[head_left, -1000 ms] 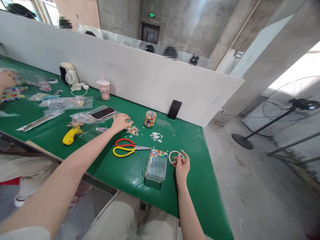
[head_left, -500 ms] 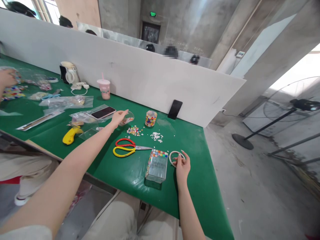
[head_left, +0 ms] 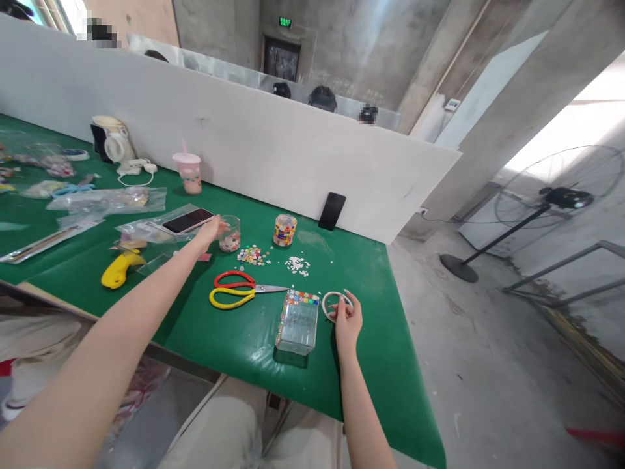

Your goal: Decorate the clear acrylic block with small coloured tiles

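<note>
My left hand (head_left: 209, 231) reaches across the green table (head_left: 244, 339), fingers spread, right beside a small clear cup (head_left: 229, 233) with pale bits in it. Whether the hand touches the cup I cannot tell. My right hand (head_left: 346, 319) pinches a white tape ring (head_left: 333, 302) near the table's right edge. A clear box with coloured tiles on its top (head_left: 297, 320) stands just left of that hand. Red and yellow scissors (head_left: 239, 290) lie between my arms. Loose coloured tiles (head_left: 252, 255) and white chips (head_left: 295, 264) are scattered behind the scissors.
A tile-covered jar (head_left: 285, 229) and a black phone (head_left: 331, 210) leaning on the white divider (head_left: 244, 143) stand at the back. To the left lie a phone on plastic bags (head_left: 187, 220), a yellow cutter (head_left: 116, 270) and a pink cup (head_left: 189, 172). A floor fan (head_left: 551, 195) stands at the right.
My left hand lifted the clear cup off the tile pile and set it upright a little to the left, then opened. My right hand stayed on the tape ring. The view shifted slightly right.
</note>
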{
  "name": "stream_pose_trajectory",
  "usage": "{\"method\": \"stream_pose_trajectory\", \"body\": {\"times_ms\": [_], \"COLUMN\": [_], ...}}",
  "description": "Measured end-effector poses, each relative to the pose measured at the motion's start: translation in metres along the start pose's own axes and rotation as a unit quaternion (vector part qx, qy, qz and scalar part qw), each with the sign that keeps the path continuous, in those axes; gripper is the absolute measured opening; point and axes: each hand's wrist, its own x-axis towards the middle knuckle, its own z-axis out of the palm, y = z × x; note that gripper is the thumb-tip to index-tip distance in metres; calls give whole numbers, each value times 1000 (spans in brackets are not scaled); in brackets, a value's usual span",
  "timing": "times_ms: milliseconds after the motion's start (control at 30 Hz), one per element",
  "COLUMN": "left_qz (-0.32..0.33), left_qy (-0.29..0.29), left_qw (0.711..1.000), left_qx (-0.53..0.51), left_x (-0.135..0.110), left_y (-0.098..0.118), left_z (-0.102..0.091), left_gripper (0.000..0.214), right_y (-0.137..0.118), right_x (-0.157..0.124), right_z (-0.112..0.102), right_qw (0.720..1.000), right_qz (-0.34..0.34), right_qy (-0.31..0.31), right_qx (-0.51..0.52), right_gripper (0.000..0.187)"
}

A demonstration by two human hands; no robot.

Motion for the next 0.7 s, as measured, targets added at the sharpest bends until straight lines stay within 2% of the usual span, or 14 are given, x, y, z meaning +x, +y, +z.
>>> {"method": "stream_pose_trajectory", "body": {"times_ms": [100, 167, 267, 333, 400, 500, 600, 700], "left_qz": [80, 145, 237, 267, 279, 270, 247, 221], "left_qy": [44, 48, -42, -80, -89, -77, -63, -56], "left_qw": [994, 983, 956, 935, 920, 909, 906, 907], "left_qx": [54, 98, 171, 219, 261, 308, 339, 355], "left_x": [-15, -32, -64, -83, -94, -95, -87, -78], "left_y": [9, 18, 26, 26, 24, 20, 16, 14], "left_z": [1, 17, 56, 83, 103, 117, 116, 104], "left_gripper": [35, 37, 31, 32, 34, 35, 35, 35], "right_y": [-1, -1, 0, 0, 0, -1, -1, 0], "right_x": [0, 1, 2, 1, 1, 0, 1, 2], "right_z": [1, 1, 1, 0, -1, -2, -2, -1], "right_qw": [1000, 1000, 1000, 1000, 1000, 1000, 1000, 1000], "right_qz": [1, 2, 3, 2, 0, -2, -1, 3], "right_qy": [-2, -3, -3, -2, 0, 2, 1, -2], "right_qx": [2, 2, 0, 0, 0, -1, -2, -2], "right_gripper": [63, 62, 62, 63, 63, 62, 61, 60]}}
